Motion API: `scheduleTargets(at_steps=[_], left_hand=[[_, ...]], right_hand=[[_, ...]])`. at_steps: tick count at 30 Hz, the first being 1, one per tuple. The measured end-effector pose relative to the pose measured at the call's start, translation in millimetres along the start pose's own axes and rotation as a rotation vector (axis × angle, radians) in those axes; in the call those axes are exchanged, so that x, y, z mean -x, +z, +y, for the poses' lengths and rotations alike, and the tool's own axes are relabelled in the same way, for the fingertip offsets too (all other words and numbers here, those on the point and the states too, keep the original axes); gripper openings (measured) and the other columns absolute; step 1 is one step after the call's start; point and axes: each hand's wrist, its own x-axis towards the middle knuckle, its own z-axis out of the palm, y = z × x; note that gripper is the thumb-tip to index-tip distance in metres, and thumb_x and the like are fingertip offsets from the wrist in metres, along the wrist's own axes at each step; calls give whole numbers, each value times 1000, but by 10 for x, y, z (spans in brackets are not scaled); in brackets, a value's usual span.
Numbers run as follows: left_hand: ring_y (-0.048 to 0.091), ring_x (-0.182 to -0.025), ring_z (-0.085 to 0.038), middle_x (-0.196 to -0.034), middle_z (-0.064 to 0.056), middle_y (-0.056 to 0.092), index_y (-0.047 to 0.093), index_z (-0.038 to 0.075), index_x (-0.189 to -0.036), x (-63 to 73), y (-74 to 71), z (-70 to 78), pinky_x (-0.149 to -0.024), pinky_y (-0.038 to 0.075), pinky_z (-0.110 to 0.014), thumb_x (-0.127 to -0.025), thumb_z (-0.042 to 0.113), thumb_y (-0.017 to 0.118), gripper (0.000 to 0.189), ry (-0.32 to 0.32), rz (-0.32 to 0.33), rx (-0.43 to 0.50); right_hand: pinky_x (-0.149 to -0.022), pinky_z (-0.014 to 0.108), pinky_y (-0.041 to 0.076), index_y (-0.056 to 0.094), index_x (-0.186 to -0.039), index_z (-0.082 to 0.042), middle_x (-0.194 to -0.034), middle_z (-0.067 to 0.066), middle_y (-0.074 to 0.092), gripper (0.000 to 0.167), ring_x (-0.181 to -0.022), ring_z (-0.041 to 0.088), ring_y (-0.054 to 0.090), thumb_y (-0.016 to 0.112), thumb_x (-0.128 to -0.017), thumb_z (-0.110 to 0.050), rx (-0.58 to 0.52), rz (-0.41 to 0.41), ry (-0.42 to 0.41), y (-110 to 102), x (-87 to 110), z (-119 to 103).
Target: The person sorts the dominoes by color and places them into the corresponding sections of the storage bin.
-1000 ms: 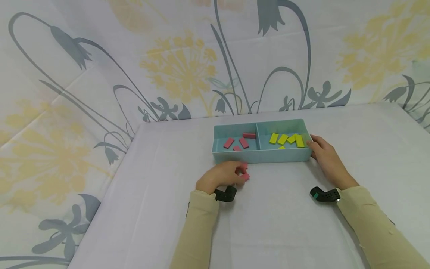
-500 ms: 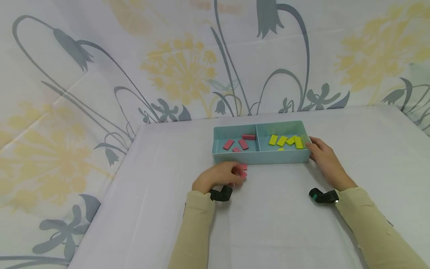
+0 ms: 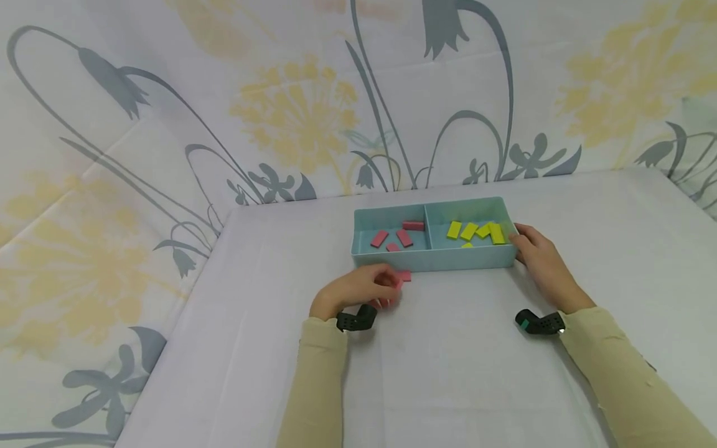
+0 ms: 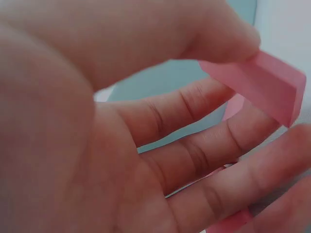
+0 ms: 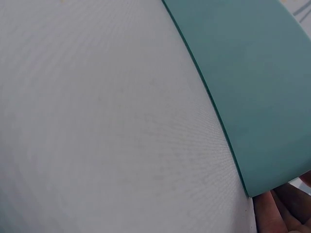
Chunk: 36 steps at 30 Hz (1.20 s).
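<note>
My left hand [image 3: 358,289] is in front of a light blue divided box [image 3: 437,261]. In the left wrist view, its thumb and fingers pinch a pink rectangular block [image 4: 265,85]. Another pink block [image 3: 405,275] lies on the table just beyond the fingertips, close to the box's front wall. More pink shows behind the lower fingers in the left wrist view, partly hidden. My right hand [image 3: 540,267] grips the box's right end, thumb at the rim and fingers along the outside. Several pink blocks [image 3: 404,238] lie in the left compartment, several yellow blocks [image 3: 469,231] in the right.
A divider [image 3: 428,228] splits the box in two. The white-covered table [image 3: 448,373] extends around it. Behind and to the left stands a floral-patterned cloth [image 3: 302,112]. Each wrist wears a black camera band [image 3: 358,318].
My left hand has drawn a little to the left, turning the pinched pink block with it and leaving the other pink block more exposed. My right hand stays at the box's end.
</note>
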Motion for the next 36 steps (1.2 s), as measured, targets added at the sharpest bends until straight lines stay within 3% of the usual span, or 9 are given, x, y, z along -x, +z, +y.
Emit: scheduleTargets(at_steps=[6, 15, 24, 36], left_hand=[[59, -78, -24, -90, -8, 60, 54, 9, -103, 10, -52, -41, -71, 50, -34, -82, 21, 62, 26, -2, -11, 55], [58, -78, -24, -91, -8, 59, 53, 7, -115, 46, -90, -14, -70, 50, -34, -84, 18, 57, 32, 6, -6, 42], [60, -79, -23, -91, -5, 60, 54, 9, -119, 90, -131, 36, -71, 50, -33, -86, 15, 52, 33, 18, 21, -43], [61, -76, -27, -94, -7, 59, 54, 8, -116, 101, -156, 45, -69, 51, -35, -83, 16, 58, 33, 24, 92, 2]], right_hand=[[-100, 52, 23, 6, -144, -7, -146, 17, 10, 72, -126, 38, 27, 25, -92, -54, 5, 6, 7, 3, -3, -14], [-100, 51, 23, 7, -143, -6, -146, 18, 10, 72, -126, 38, 27, 25, -92, -53, 10, 8, -4, 2, 2, -35], [-100, 53, 22, 6, -143, -6, -146, 19, 9, 72, -125, 40, 27, 25, -92, -53, 7, 3, 4, 4, 8, -16], [-100, 52, 22, 5, -143, -6, -147, 17, 7, 73, -127, 38, 24, 25, -92, -53, 5, 0, 12, 3, -2, -45]])
